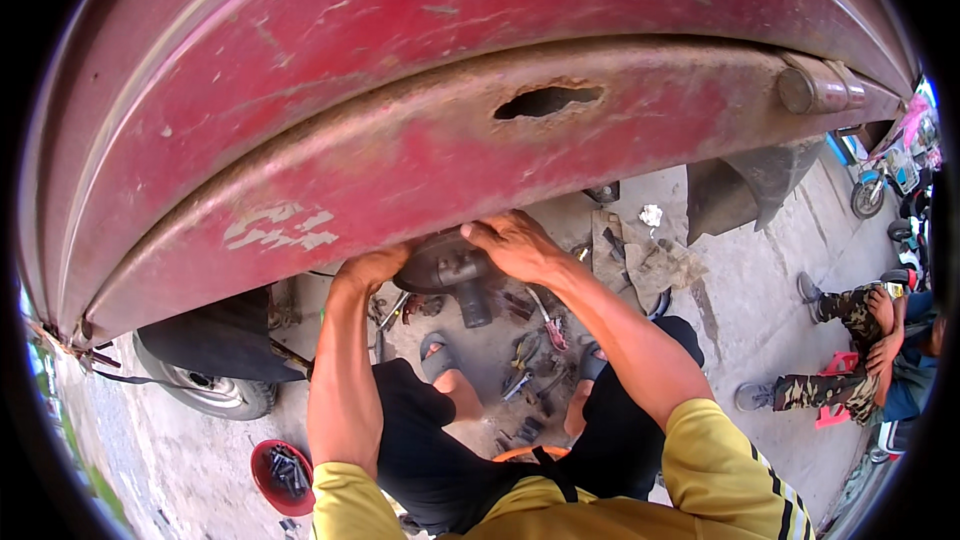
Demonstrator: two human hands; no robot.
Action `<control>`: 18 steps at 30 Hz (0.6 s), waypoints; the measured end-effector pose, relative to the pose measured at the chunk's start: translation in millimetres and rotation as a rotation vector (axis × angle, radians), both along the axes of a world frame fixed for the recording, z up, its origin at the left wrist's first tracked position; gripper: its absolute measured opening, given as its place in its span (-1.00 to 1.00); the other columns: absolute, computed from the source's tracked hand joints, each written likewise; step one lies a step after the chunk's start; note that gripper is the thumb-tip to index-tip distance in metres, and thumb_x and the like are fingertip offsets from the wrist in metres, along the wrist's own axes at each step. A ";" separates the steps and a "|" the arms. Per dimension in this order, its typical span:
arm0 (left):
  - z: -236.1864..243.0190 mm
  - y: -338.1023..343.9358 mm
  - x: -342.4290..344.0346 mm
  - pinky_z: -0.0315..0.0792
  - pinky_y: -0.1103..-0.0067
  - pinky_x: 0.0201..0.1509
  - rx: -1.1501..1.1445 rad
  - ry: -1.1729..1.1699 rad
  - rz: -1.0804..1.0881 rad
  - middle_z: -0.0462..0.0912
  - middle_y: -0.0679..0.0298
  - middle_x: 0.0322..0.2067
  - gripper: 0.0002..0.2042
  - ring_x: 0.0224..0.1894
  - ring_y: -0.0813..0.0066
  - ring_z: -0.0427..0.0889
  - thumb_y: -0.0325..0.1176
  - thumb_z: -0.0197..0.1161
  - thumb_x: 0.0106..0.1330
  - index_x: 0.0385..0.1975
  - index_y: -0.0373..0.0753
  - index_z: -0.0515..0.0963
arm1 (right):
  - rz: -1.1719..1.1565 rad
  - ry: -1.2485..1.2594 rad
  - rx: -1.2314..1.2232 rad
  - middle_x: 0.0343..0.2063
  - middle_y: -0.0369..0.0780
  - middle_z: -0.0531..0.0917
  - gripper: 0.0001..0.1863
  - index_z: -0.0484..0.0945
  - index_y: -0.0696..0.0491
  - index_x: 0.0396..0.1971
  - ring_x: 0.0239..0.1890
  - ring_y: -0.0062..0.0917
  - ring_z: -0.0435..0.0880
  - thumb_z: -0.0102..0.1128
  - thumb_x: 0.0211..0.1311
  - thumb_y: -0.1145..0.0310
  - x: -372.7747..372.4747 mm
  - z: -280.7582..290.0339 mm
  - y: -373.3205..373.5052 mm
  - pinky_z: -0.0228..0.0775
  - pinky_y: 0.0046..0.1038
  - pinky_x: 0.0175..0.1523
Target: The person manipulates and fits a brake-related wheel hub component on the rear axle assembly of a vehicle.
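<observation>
A dark, round metal part with a short pipe-like stub (473, 305) is held between my two hands, just below the lower edge of a scratched red vehicle panel (430, 155). My left hand (375, 267) is closed on its left side, its fingertips partly hidden by the part and the panel. On the upper right side my right hand (513, 245) grips it, with the thumb laid over the rim. The top of the part reaches up behind the panel's edge, where I cannot see it. Rust edges a ragged hole (548, 102) in the panel.
Loose tools and dark metal pieces (520, 380) lie on the concrete between my feet. A red bowl of metal parts (282, 476) stands at the lower left, near a wheel (215, 390). Black mud flaps hang on both sides. At right sits a person in camouflage trousers (850, 315).
</observation>
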State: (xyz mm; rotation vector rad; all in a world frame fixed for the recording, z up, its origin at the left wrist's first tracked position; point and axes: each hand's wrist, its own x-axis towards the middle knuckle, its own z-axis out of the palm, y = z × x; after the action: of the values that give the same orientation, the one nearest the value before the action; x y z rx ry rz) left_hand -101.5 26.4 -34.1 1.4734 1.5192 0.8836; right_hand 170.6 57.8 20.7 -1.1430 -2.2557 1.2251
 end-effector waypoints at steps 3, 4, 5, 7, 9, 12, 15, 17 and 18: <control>31.2 -4.0 25.2 0.43 0.50 -0.08 0.019 0.059 0.010 0.69 0.09 -0.30 -0.74 -0.25 0.38 0.55 -0.29 0.32 0.32 -0.25 -0.42 0.66 | -0.026 0.061 0.053 -0.15 0.03 0.68 -0.47 0.62 0.09 -0.06 -0.08 -0.07 0.65 -0.10 0.45 -0.07 2.3 -16.2 4.3 0.43 -0.18 0.05; 44.5 -7.1 31.5 0.44 0.49 -0.07 -0.020 0.002 0.019 0.70 0.09 -0.29 -0.74 -0.25 0.38 0.56 -0.30 0.32 0.31 -0.23 -0.43 0.66 | -0.018 0.059 0.052 -0.16 0.02 0.68 -0.48 0.63 0.08 -0.08 -0.10 -0.08 0.65 -0.10 0.45 -0.06 1.4 -14.0 3.9 0.44 -0.18 0.03; 50.6 -8.7 34.3 0.45 0.49 -0.06 -0.060 -0.056 0.029 0.71 0.08 -0.28 -0.75 -0.24 0.37 0.57 -0.32 0.32 0.31 -0.22 -0.43 0.67 | -0.009 0.057 0.050 -0.18 0.01 0.69 -0.49 0.63 0.08 -0.11 -0.12 -0.08 0.65 -0.10 0.44 -0.06 0.4 -11.7 3.0 0.44 -0.18 0.02; 49.9 -7.6 34.4 0.46 0.50 -0.04 -0.130 -0.108 0.075 0.71 0.08 -0.24 -0.74 -0.21 0.36 0.59 -0.33 0.32 0.30 -0.18 -0.43 0.66 | 0.032 0.012 0.085 -0.21 0.00 0.69 -0.51 0.63 0.09 -0.16 -0.15 -0.09 0.65 -0.11 0.45 -0.03 -3.5 -7.5 5.9 0.44 -0.17 -0.01; 50.4 -5.5 37.4 0.47 0.50 -0.01 -0.149 -0.139 0.077 0.71 0.08 -0.22 -0.74 -0.19 0.35 0.60 -0.35 0.31 0.29 -0.16 -0.44 0.66 | 0.078 -0.056 0.169 -0.23 0.00 0.69 -0.52 0.63 0.09 -0.21 -0.18 -0.10 0.65 -0.13 0.45 -0.01 -7.9 -12.8 13.4 0.44 -0.15 -0.02; 52.5 -2.7 39.2 0.46 0.49 0.01 -0.106 -0.109 0.037 0.71 0.08 -0.21 -0.73 -0.17 0.35 0.60 -0.36 0.30 0.29 -0.14 -0.44 0.65 | 0.161 -0.127 0.352 -0.25 0.01 0.69 -0.50 0.64 0.09 -0.29 -0.18 -0.09 0.66 -0.17 0.46 0.00 -24.3 -38.9 23.6 0.47 -0.13 -0.02; 42.7 -1.3 27.1 0.45 0.48 0.01 -0.044 0.026 0.005 0.71 0.08 -0.21 -0.73 -0.17 0.35 0.59 -0.36 0.29 0.29 -0.15 -0.45 0.65 | 0.164 -0.111 0.442 -0.23 0.01 0.69 -0.46 0.65 0.12 -0.30 -0.14 -0.08 0.66 -0.20 0.46 0.00 -38.4 -53.2 26.6 0.48 -0.13 0.01; 37.6 -3.3 20.5 0.45 0.47 0.01 0.002 0.091 -0.009 0.70 0.08 -0.22 -0.73 -0.18 0.36 0.58 -0.35 0.29 0.29 -0.16 -0.45 0.65 | 0.153 -0.111 0.502 -0.18 0.01 0.69 -0.43 0.65 0.17 -0.28 -0.10 -0.06 0.66 -0.22 0.46 0.00 -42.5 -54.8 25.6 0.48 -0.14 0.04; 33.8 -4.6 18.4 0.44 0.47 0.01 0.015 0.098 -0.009 0.70 0.09 -0.23 -0.73 -0.19 0.36 0.57 -0.35 0.29 0.28 -0.17 -0.45 0.65 | 0.161 -0.118 0.540 -0.16 0.01 0.69 -0.43 0.65 0.19 -0.26 -0.10 -0.06 0.66 -0.22 0.46 0.00 -40.6 -49.9 22.7 0.48 -0.14 0.05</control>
State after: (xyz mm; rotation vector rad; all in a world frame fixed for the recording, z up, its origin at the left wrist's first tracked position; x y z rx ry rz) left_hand -83.1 21.8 -0.4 1.5532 1.5790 0.8301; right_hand 130.0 80.6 -29.2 -0.8534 -2.5794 0.5383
